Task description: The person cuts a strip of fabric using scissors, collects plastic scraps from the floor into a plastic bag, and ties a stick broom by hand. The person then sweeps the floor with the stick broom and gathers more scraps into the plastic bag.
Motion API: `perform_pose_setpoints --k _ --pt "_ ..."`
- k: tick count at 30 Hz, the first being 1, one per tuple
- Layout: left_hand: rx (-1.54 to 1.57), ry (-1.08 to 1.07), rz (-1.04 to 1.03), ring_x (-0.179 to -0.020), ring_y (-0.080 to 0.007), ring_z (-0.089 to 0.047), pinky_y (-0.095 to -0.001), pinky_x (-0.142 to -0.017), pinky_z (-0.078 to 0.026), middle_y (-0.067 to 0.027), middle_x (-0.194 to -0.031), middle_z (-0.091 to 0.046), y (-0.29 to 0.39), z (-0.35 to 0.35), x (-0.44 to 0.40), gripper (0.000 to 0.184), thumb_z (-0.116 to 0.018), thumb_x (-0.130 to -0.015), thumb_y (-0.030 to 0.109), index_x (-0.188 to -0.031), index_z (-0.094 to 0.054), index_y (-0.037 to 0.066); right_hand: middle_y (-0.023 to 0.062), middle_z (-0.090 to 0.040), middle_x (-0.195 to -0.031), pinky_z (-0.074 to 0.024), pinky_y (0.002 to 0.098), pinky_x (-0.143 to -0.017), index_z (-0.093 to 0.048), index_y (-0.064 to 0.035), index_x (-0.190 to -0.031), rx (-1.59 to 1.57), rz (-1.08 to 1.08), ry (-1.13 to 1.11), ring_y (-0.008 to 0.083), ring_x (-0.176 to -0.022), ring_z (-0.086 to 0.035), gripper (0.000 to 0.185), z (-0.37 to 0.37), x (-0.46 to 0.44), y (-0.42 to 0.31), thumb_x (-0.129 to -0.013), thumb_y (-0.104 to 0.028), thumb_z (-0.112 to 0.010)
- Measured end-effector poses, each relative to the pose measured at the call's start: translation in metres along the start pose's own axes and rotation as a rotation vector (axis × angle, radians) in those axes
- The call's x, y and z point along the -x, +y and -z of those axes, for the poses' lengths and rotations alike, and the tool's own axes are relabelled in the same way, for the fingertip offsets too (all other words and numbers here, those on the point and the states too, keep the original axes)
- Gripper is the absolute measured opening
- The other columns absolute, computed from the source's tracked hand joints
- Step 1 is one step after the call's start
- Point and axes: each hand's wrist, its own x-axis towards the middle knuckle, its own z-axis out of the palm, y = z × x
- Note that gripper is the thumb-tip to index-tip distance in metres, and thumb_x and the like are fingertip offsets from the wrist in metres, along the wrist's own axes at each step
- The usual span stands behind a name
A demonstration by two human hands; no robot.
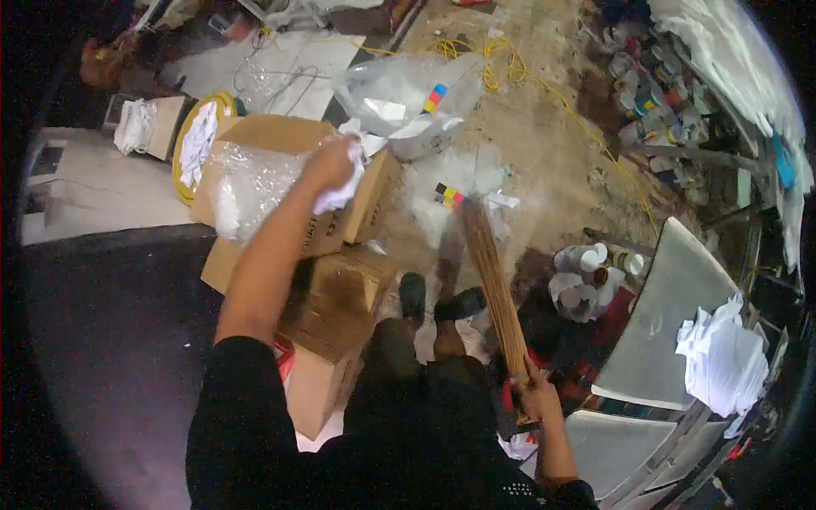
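Observation:
My left hand (330, 167) reaches out over an open cardboard box (280, 129), its fingers closed around a crumpled white cloth (338, 200). Clear plastic wrap (251, 191) bulges out of that box beside my forearm. Low on the right, my right hand (537, 398) is wrapped round the near end of a long, narrow brown wooden board (493, 285) with lengthwise lines. The board slants away from me over the floor, and its far end lies near a strip of colored squares (449, 196).
More cardboard boxes (327, 319) stand beside my left leg. A clear plastic bag (399, 93) lies ahead, with a yellow cable (586, 127) across the floor. Tubs (582, 285), grey panels (667, 323) and white cloths (722, 357) are at right; a dark tabletop (110, 340) is at left.

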Motion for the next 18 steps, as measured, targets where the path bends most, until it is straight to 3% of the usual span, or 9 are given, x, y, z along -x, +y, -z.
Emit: perform_pose_setpoints --k 2,4,7,9,10,13,14,16,18 --pt "0.010 -0.106 -0.004 -0.097 -0.0352 -0.057 -0.0450 -0.080 -0.046 -0.0180 -0.105 -0.058 -0.029 -0.114 -0.018 0.048 -0.051 -0.077 0.009 -0.125 -0.044 0.013 0.0182 -0.062 -0.102 -0.0476 0.0406 -0.079 -0.030 -0.0314 -0.137 -0.107 -0.060 -0.027 0.0329 -0.091 -0.062 0.063 0.007 0.001 -0.008 -0.082 -0.039 -0.059" --pt "0.045 -0.219 0.080 -0.099 -0.0357 -0.056 -0.0455 -0.082 -0.046 -0.0194 -0.106 -0.057 -0.031 -0.175 -0.011 0.051 -0.051 -0.079 0.012 -0.128 -0.039 0.012 0.0178 -0.062 -0.103 -0.0472 0.0386 -0.081 -0.029 -0.0300 -0.138 -0.221 -0.124 -0.051 0.0311 -0.091 -0.062 0.063 0.007 -0.006 -0.003 -0.082 -0.038 -0.059" --pt "-0.039 -0.235 0.147 -0.102 -0.0364 -0.054 -0.0461 -0.084 -0.044 -0.0216 -0.107 -0.057 -0.031 -0.211 -0.019 0.057 -0.051 -0.080 0.017 -0.134 -0.030 0.012 0.0146 -0.061 -0.108 -0.0450 0.0342 -0.084 -0.029 -0.0232 -0.139 -0.489 -0.103 0.007 0.0233 -0.095 -0.060 0.067 -0.014 0.000 0.017 -0.083 -0.037 -0.061" --pt "-0.100 -0.249 0.162 -0.105 -0.0368 -0.053 -0.0466 -0.086 -0.044 -0.0231 -0.108 -0.057 -0.039 -0.217 -0.050 0.061 -0.050 -0.082 0.020 -0.137 -0.025 0.011 0.0110 -0.054 -0.119 -0.0415 0.0306 -0.088 -0.027 -0.0158 -0.140 -0.979 -0.148 -0.041 0.0179 -0.101 -0.053 0.071 -0.021 0.015 0.024 -0.082 -0.036 -0.062" --pt "-0.100 -0.334 0.135 -0.105 -0.0362 -0.053 -0.0460 -0.087 -0.043 -0.0237 -0.108 -0.057 -0.056 -0.226 -0.078 0.062 -0.048 -0.083 0.020 -0.138 -0.022 0.012 0.0090 -0.046 -0.126 -0.0381 0.0280 -0.091 -0.027 -0.0112 -0.140 -0.798 -0.153 0.007 0.0161 -0.107 -0.047 0.070 -0.006 0.025 0.002 -0.083 -0.033 -0.062" --pt "-0.284 -0.348 0.090 -0.102 -0.0366 -0.055 -0.0471 -0.084 -0.045 -0.0262 -0.109 -0.055 -0.086 -0.267 -0.142 0.063 -0.047 -0.083 0.019 -0.139 -0.019 0.012 0.0094 -0.045 -0.128 -0.0356 0.0277 -0.094 -0.026 -0.0120 -0.140 -0.928 -0.252 0.035 0.0168 -0.110 -0.045 0.068 -0.030 0.021 0.008 -0.085 -0.030 -0.061" --pt "-0.272 -0.117 -0.010 -0.101 -0.0377 -0.055 -0.0480 -0.083 -0.045 -0.0266 -0.109 -0.055 -0.113 -0.303 -0.172 0.064 -0.047 -0.082 0.018 -0.139 -0.019 0.011 0.0092 -0.045 -0.128 -0.0357 0.0293 -0.094 -0.025 -0.0123 -0.141 -1.004 -0.242 0.025 0.0174 -0.111 -0.046 0.066 -0.048 0.010 0.022 -0.086 -0.029 -0.059" --pt "-0.250 0.096 -0.121 -0.100 -0.0389 -0.055 -0.0488 -0.082 -0.046 -0.0269 -0.109 -0.054 -0.151 -0.342 -0.206 0.064 -0.048 -0.082 0.017 -0.139 -0.019 0.011 0.0092 -0.045 -0.129 -0.0354 0.0298 -0.095 -0.025 -0.0127 -0.141 -1.009 -0.248 0.097 0.0179 -0.112 -0.045 0.066 -0.056 -0.026 0.003 -0.087 -0.030 -0.058" --pt "-0.222 0.388 -0.401 -0.098 -0.0395 -0.055 -0.0496 -0.080 -0.046 -0.0271 -0.108 -0.054 -0.156 -0.367 -0.227 0.065 -0.048 -0.081 0.012 -0.139 -0.018 0.010 0.0096 -0.044 -0.131 -0.0345 0.0303 -0.096 -0.024 -0.0142 -0.141 -1.018 -0.280 0.133 0.0185 -0.114 -0.044 0.065 -0.072 -0.072 -0.002 -0.087 -0.033 -0.056"
